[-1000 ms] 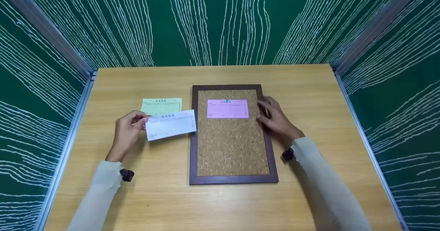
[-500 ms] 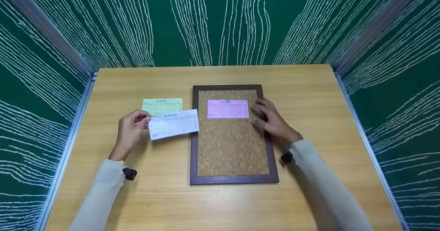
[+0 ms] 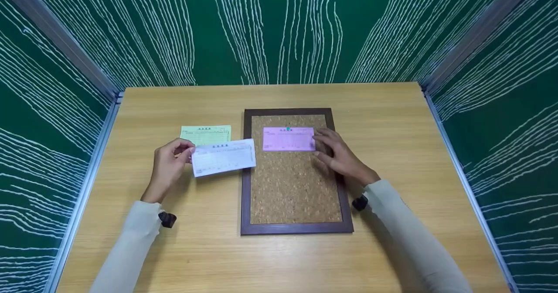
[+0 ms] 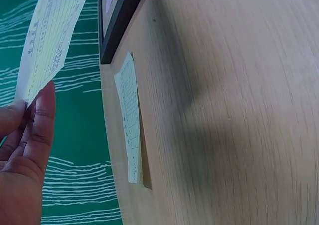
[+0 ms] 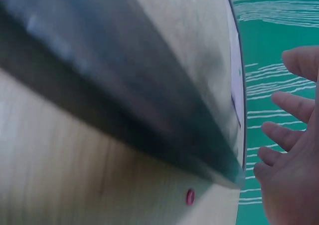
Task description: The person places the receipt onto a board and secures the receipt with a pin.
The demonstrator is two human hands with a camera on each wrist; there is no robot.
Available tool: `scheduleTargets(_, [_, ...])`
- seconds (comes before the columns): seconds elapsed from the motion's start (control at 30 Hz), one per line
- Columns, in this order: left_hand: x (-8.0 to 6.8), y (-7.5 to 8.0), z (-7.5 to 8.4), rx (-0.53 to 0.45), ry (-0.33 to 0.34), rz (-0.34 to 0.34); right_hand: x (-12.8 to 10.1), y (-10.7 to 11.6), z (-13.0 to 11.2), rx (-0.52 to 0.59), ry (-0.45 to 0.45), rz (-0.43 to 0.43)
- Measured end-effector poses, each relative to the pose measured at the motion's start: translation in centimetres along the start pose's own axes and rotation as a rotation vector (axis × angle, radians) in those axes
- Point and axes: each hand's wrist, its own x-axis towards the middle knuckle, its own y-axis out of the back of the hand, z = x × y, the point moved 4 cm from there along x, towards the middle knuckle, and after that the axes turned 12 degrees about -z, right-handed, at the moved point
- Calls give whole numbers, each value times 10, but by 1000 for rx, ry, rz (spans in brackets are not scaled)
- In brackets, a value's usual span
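My left hand (image 3: 169, 166) pinches a white printed form slip (image 3: 224, 158) by its left end, thumb on top. The slip is tilted, and its right end overlaps the frame of a corkboard (image 3: 292, 188). On that board lies a pink form slip (image 3: 285, 141) with a green push pin (image 3: 288, 129) at its top edge. Over the board's right side is my right hand (image 3: 344, 158), fingers loosely spread and holding nothing, fingertips right at the pink slip's right edge. A green form slip (image 3: 205, 134) lies on the table, partly hidden behind the white one.
The wooden table (image 3: 209, 253) carries the dark-framed board near its middle. A small red object (image 5: 190, 196) lies beside the frame in the right wrist view. Green walls (image 3: 366, 5) with white lines enclose the back and sides.
My left hand has carried the white slip slightly right, over the board's left frame. My right hand has moved left from the frame's right edge to the pink slip.
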Motion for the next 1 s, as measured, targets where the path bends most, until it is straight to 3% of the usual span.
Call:
scheduleTargets(0.27, [0,-4,3,-1,-1,-9,2,-11,-15,0,-22,-20])
scheduleTargets(1.0, [2,-12,8,-27,-20,-11,4,-37,-55,22,60,-51])
